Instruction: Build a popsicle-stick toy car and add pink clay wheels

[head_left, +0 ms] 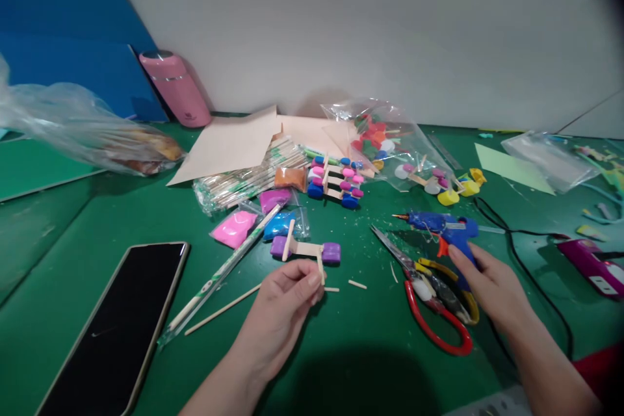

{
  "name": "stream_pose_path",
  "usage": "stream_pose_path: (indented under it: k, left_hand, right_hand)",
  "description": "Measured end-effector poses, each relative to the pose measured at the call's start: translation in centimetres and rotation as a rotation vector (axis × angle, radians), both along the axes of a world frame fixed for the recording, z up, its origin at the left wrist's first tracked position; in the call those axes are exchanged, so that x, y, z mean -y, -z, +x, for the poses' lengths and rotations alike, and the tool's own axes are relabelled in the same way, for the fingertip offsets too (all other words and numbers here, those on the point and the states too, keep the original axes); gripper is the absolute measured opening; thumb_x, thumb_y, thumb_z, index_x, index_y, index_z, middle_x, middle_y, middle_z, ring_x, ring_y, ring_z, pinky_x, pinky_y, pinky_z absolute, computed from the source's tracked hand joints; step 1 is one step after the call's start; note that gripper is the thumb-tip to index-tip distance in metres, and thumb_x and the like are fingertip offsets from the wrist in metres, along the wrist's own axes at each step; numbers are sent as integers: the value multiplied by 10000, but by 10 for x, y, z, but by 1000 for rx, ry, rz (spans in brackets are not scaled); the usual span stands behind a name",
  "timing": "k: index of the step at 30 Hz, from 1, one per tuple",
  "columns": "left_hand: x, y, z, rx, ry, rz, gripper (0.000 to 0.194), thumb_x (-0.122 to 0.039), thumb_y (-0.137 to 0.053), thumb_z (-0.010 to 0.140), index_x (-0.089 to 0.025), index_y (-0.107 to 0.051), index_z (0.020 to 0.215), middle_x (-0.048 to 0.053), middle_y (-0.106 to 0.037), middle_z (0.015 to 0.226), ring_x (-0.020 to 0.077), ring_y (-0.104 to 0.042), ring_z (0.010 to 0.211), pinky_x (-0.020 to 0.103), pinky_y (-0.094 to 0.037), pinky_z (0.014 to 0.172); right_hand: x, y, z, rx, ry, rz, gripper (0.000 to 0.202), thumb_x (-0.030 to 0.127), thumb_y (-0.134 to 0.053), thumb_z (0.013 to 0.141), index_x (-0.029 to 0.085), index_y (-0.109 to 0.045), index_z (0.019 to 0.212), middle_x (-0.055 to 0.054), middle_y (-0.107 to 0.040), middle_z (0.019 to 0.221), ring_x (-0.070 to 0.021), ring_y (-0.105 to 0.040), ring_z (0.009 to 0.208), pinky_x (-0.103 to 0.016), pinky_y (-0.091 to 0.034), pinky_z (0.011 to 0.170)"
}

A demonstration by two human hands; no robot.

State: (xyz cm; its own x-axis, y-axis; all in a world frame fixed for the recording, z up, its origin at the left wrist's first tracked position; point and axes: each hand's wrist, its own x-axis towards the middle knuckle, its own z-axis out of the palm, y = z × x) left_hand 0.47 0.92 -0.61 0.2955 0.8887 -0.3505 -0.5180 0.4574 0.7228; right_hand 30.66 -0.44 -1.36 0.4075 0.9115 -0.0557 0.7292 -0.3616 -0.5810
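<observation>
Fingers [308,284] of the left hand [283,305] close in a tight pinch on a short wooden stick [320,262] over a green tabletop [370,338], just in front of a small model [307,249] made of two purple blocks and a flat wooden strip. Whether stick and model touch is hard to judge from this angle. At right, the right hand [500,289] wraps the handle of a blue glue gun [436,223], one digit just beside its orange trigger [442,247], the other fingers largely hidden; the nozzle points left, beyond a pair of red-handled scissors [465,343]. The stick looks light, dry and stiff, slender enough to snap if bent, and best pinched at its lower end, clear of the model. The model appears nearly weightless; its blocks, seemingly clay, could dent under pressure, making the wooden strip the safer hold. The glue gun, likely the heaviest item in hand, looks rigid and suits a full grip on the handle, well away from a metal tip that may be hot.
</observation>
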Motion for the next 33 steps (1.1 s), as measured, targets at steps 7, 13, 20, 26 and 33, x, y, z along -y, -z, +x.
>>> stream_pose_path:
  k: [7,13,20,26,33]
  left_hand:
    - [2,-4,-2,-110,-47,40,141,-263,-677,687,-152,-599,648,-28,-465,583,99,-376,586,225,-311,587]
    - [4,-4,-2,-188,-61,41,140,-267,-690,671,-145,-621,660,-10,-511,625,105,-403,608,216,-323,590]
    - [2,-3,-2,-165,-92,71,91,-210,-678,682,-154,-614,649,-28,-491,603,96,-400,597,205,-327,584]
    - [4,-1,-1,-220,-93,64,80,-199,-674,691,-152,-614,664,-29,-505,624,89,-403,601,193,-324,574]
    - [5,4,-2,-269,-84,50,104,-239,-661,709,-152,-612,681,-28,-510,629,90,-403,606,198,-329,582]
  right_hand:
    - [1,6,-2,309,25,80,458,506,-523,734,138,-530,1006,-133,-591,917,-269,-578,824,-376,-455,698]
    - [5,-8,-93,178,-600,247,127,241,-487,830,193,-576,906,-61,-612,879,-178,-560,830,-295,-449,744]
    - [-3,0,-159,378,-935,-42,170,172,-435,861,190,-600,898,-45,-628,852,-171,-563,785,-266,-445,687]
    - [-4,-14,-168,535,-1000,-149,141,52,-527,737,141,-632,763,-83,-645,710,-210,-603,644,-273,-432,526]
    - [1,-12,-163,565,-1063,-175,158,22,-545,683,123,-640,759,-107,-664,717,-223,-622,618,-281,-434,506]
